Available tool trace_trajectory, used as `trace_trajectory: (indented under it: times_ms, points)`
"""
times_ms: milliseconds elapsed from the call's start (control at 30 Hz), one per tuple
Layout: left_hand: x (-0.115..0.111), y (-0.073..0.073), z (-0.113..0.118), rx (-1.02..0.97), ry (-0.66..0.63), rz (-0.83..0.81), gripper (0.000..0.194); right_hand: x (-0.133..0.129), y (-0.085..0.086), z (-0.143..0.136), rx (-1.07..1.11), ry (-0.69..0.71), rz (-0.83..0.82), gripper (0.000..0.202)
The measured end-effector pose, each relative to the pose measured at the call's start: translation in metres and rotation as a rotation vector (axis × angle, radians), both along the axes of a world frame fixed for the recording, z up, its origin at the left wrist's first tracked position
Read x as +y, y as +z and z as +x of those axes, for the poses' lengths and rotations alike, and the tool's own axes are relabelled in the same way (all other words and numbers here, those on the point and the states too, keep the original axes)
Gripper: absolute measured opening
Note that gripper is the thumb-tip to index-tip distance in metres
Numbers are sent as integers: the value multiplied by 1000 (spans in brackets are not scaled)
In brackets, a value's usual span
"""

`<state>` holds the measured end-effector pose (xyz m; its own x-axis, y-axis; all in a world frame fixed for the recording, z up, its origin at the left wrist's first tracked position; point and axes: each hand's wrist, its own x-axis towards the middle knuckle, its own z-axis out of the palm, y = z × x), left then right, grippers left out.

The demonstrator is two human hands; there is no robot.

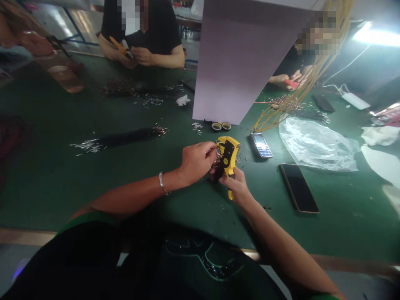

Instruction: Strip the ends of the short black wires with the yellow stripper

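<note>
Faced a green tabletop [343,227], wearing a pale bracelet [161,182] on the left wrist. Wrapped the right grip [236,185] firmly around the handles of a yellow-and-black hand tool [230,155], perhaps to steady it from below. Held that tool just above the tabletop, head pointing away, maybe for a clear view of its working end. Had the left grip [198,161] bunched beside the tool's head; could not tell how far closed, nor of anything pinched there. Had a dark phone [299,187] and, farther out, a keypad phone [261,145] on the right, probably for easy reach without crowding. Had a crumpled plastic bag [318,143] beyond those, and a dark wire bundle [128,136] on the left, laid lengthwise, presumably for tidy ends. Saw two tape rolls [216,126] near the foot of a pale panel [231,62], yellow wires [281,100] draped beside it, and co-workers' hands [143,56] farther off.
</note>
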<state>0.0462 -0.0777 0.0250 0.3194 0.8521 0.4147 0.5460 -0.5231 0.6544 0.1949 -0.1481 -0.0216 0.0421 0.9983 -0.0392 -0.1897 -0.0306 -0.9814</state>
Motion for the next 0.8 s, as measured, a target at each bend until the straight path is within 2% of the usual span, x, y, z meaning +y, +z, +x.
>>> trace_trajectory:
  times_ms: [267,567,800]
  points:
    - [-2,2,-3,-13,-17,4,17,0,-4,3,-38,34,28,35]
    - [-3,3,-2,-73,-74,-26,20,0,0,3,-46,63,17,37]
    - [0,-2,-3,-187,-1,-56,13,-1,2,4,70,86,0,42]
